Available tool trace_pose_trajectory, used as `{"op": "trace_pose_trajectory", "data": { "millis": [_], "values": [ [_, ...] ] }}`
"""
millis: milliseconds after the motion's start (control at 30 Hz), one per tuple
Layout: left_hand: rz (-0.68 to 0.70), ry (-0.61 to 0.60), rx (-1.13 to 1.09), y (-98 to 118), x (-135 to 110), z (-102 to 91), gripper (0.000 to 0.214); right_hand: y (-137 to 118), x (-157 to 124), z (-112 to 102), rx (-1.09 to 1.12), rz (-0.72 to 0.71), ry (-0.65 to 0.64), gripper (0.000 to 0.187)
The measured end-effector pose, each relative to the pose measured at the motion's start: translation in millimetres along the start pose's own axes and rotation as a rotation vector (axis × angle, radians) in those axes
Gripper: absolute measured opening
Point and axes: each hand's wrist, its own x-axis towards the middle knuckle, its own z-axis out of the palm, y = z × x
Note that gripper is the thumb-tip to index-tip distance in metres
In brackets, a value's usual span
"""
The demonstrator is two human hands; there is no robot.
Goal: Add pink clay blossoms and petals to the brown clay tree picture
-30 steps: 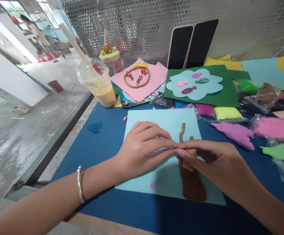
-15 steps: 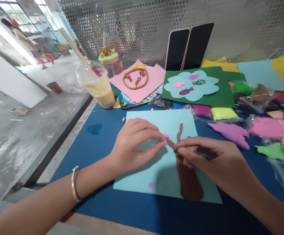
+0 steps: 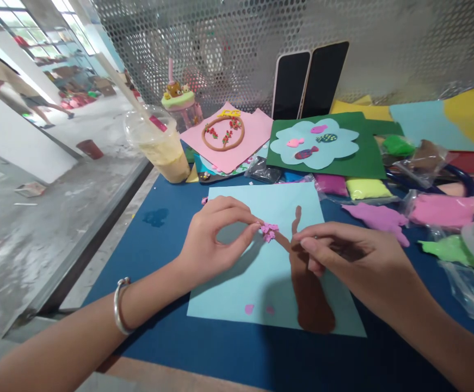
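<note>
Table (image 3: 216, 354) carries your blue sheet (image 3: 220, 294), which lies flat, its lower right part in shadow. Your right hand (image 3: 357, 258) is over the sheet, thumb and forefinger close together at the top of the trunk (image 3: 312, 296); the view does not show whether a piece is pinched between them. Your left hand (image 3: 216, 234) is on the other side, thumb and forefinger tips nearly meeting at the left edge of the blossom (image 3: 269, 232); whether they grip it or only touch it cannot be determined. The trunk, brown and flat, is on the right half of the sheet, wide end toward you. The left branch (image 3: 282, 241) slants from the trunk toward your left hand, with the pink blossom at its outer end. The upper branch (image 3: 296, 216) points away from you. Two pink dots (image 3: 249, 309) lie near the sheet's lower edge, apart from the trunk. Judged by this layout, work is partway: trunk and branches are laid, but only the left branch is decorated. Note these limits: the frame cuts off the table at right; your right hand covers the trunk's top right side, where a further branch cannot be confirmed; your left fingertips may mask some blossom.
</note>
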Motion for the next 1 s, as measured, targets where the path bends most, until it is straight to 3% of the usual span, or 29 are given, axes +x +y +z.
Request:
{"op": "trace_pose_trajectory", "data": {
  "millis": [233, 533, 633, 1000],
  "values": [
    [-0.008, -0.037, -0.054, 4.6, -1.7, 3.0, 0.009, 5.4, 3.7, -5.4, -0.075, -0.025, -0.081, 0.029],
    [-0.163, -0.009, -0.192, 7.7, -1.5, 3.3, 0.008, 5.1, 7.9, -6.4, 0.012, -0.006, 0.106, 0.021],
    [-0.193, 0.009, -0.237, 7.4, -1.5, 3.2, 0.010, 4.3, 8.6, -6.2, 0.035, -0.009, 0.111, 0.023],
    [-0.146, 0.076, -0.265, 4.7, -2.6, 2.5, 0.007, 12.0, 15.1, -11.9, 0.063, -0.025, 0.037, 0.033]
  ]
}}
